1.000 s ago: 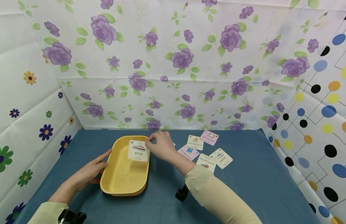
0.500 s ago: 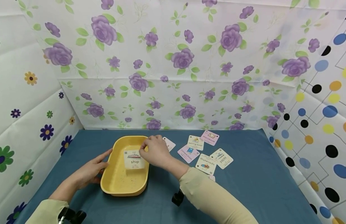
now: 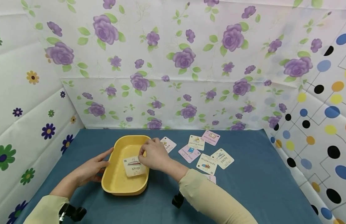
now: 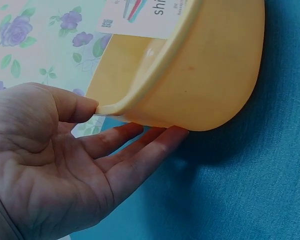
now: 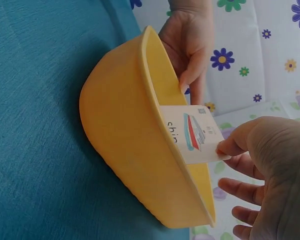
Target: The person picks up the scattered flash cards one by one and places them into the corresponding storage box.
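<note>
A yellow plastic tub (image 3: 111,183) with a raised rim stands on the left half of the table. My left hand (image 3: 90,171) holds its left side; in the left wrist view the thumb (image 4: 80,109) is on the rim and the fingers reach along the outer wall below. My right hand (image 3: 154,154) pinches a white card (image 3: 133,168) by its upper corner, between thumb and forefinger. The card shows a boat picture and the word "ship". It hangs tilted within the tub's opening, its lower part behind the near wall in the right wrist view.
Right of the tub, loose picture cards lie on the blue cloth (image 3: 254,186): a bee card (image 3: 168,144), a sailing boat card (image 3: 196,142), a storybook card (image 3: 210,137), a Chinese book card (image 3: 189,153), a spaceship card (image 3: 206,164), a yacht card (image 3: 222,158). A pink card (image 3: 211,179) is partly hidden by the right sleeve.
My right hand has moved the ship card lower and slightly nearer, further into the tub. The bee card beside that hand has come into view. My left hand stays on the tub.
</note>
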Demonstrator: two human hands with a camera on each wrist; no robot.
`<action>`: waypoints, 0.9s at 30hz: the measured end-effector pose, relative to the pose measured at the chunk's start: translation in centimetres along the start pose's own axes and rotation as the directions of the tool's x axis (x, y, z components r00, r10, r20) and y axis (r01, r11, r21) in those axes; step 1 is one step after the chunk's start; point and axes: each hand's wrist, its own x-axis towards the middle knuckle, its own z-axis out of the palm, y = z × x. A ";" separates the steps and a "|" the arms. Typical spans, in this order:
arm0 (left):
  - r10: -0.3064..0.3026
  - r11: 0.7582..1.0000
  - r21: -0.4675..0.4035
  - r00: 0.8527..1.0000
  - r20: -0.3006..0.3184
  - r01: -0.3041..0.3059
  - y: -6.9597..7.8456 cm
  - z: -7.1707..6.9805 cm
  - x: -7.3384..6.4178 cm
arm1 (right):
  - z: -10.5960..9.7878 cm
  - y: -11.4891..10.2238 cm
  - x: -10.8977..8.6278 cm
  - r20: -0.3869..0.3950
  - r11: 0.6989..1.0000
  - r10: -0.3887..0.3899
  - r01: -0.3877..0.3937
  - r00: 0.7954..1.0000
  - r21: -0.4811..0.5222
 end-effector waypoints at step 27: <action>-0.009 1.000 -0.005 1.000 -0.002 0.009 -0.1 0.1 0.0 | 0.8 -0.3 0.0 0.054 0.995 0.016 -0.011 0.998 -0.097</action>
